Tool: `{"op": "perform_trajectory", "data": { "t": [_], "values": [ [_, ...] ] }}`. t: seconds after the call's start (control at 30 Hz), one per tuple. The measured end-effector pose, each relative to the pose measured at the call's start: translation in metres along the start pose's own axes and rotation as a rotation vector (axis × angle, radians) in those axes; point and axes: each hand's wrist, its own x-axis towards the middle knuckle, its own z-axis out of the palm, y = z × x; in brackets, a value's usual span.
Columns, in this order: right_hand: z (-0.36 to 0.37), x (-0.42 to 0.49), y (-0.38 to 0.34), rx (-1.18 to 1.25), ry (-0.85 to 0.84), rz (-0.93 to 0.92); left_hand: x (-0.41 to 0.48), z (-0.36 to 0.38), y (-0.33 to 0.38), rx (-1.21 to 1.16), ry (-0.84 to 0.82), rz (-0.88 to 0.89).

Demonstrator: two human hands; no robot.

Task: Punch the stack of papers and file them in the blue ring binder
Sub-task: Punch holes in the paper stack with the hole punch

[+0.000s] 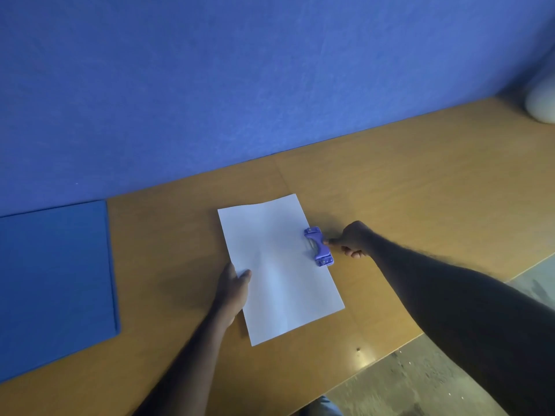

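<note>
Paper stack (279, 265) lies flat on the worktop (390, 181), punch (319, 246) straddling its right edge. Left hand (232, 291) pins the stack's left edge, grip clamped; right hand (353, 239) pinches the punch. Risk — sheets skew, holes misalign. Blue binder (54, 283) closed, well left.

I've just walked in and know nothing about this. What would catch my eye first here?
Probably the white stack of papers in the middle of the wooden desk, with a small purple hole punch on its right edge. The left hand steadies the paper; the right hand touches the punch. A closed blue ring binder lies far left.
</note>
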Motion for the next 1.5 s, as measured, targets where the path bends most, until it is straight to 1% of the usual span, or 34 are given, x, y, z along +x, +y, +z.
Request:
{"op": "perform_trajectory", "data": {
  "t": [0.17, 0.3, 0.37, 0.53, 0.63, 0.83, 0.9, 1.03, 1.07, 1.1, 1.13, 1.23, 1.27, 1.33, 1.4, 1.43, 1.5],
  "values": [
    [0.0, 0.002, 0.001, 0.006, 0.013, -0.013, -0.003, 0.0, 0.002, 0.003, -0.001, 0.004],
    [0.0, -0.011, 0.0, -0.093, 0.112, -0.05, -0.008, 0.003, 0.007, 0.002, 0.03, -0.004],
    [0.0, -0.016, 0.004, -0.045, 0.149, -0.062, -0.009, 0.004, 0.008, 0.002, 0.044, -0.032],
    [0.001, -0.024, 0.011, 0.104, 0.08, -0.138, -0.011, 0.004, 0.013, -0.006, 0.067, -0.058],
    [0.009, -0.029, 0.016, 0.249, 0.115, -0.208, -0.011, 0.003, 0.015, -0.023, 0.079, -0.07],
    [0.03, -0.038, 0.025, 0.239, 0.168, -0.232, -0.02, -0.014, 0.009, -0.004, 0.132, -0.088],
    [0.035, -0.049, 0.026, 0.258, 0.262, -0.249, -0.025, -0.022, 0.005, 0.003, 0.15, -0.08],
    [0.05, -0.07, 0.026, 0.258, 0.555, -0.373, -0.035, -0.035, 0.002, 0.01, 0.161, -0.082],
    [0.057, -0.075, 0.025, 0.258, 0.571, -0.414, -0.036, -0.036, 0.001, 0.007, 0.16, -0.083],
    [0.066, -0.081, 0.021, 0.252, 0.541, -0.459, -0.039, -0.038, 0.0, -0.001, 0.164, -0.081],
    [0.076, -0.088, 0.015, 0.237, 0.477, -0.498, -0.041, -0.04, 0.0, -0.009, 0.163, -0.08],
    [0.112, -0.108, -0.004, 0.15, 0.167, -0.576, -0.044, -0.041, 0.001, -0.037, 0.156, -0.082],
    [0.125, -0.113, -0.01, 0.125, 0.105, -0.591, -0.046, -0.042, 0.003, -0.043, 0.154, -0.093],
    [0.145, -0.12, -0.022, 0.133, 0.097, -0.577, -0.049, -0.042, 0.006, -0.049, 0.171, -0.116],
    [0.154, -0.13, -0.032, 0.211, 0.12, -0.55, -0.052, -0.044, 0.009, -0.058, 0.194, -0.121],
    [0.156, -0.138, -0.039, 0.254, 0.08, -0.553, -0.056, -0.048, 0.012, -0.071, 0.2, -0.103],
    [0.156, -0.151, -0.051, 0.315, -0.098, -0.568, -0.062, -0.055, 0.02, -0.094, 0.154, -0.033]
  ]
}}
